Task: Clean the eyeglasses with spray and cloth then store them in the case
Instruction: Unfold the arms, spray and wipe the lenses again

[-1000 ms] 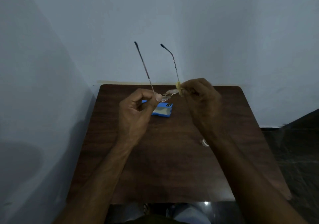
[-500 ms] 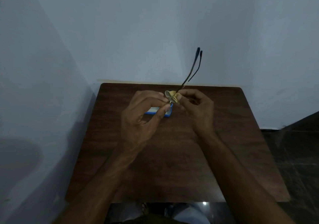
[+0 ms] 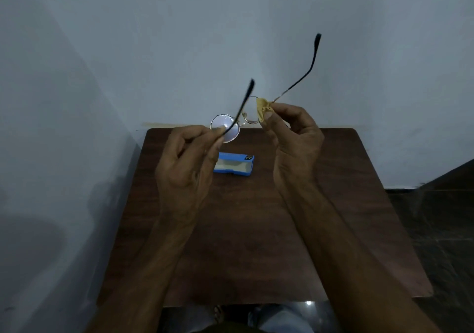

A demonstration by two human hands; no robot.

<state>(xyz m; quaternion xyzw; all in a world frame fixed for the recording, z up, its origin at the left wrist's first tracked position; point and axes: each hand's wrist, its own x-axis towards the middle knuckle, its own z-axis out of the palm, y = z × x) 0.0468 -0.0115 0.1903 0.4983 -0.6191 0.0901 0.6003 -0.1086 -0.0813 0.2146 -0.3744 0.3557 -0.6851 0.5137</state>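
Note:
Round thin-rimmed eyeglasses (image 3: 225, 128) hang in the air above the far part of the table, lenses facing me and both temples spread open. My left hand (image 3: 186, 160) pinches the left temple close to the left lens. My right hand (image 3: 295, 140) pinches a small yellow cloth (image 3: 264, 109) against the right lens. A blue glasses case (image 3: 234, 166) lies open on the table below and between the hands. No spray bottle is in view.
The dark wooden table (image 3: 243, 230) stands in a corner, with pale walls behind it and at its left. Dark floor (image 3: 441, 217) shows at the right. My legs show under the table's near edge.
The glasses have turned from edge-on with the temples together to facing me with the temples spread. Both hands rose and moved apart, uncovering the case.

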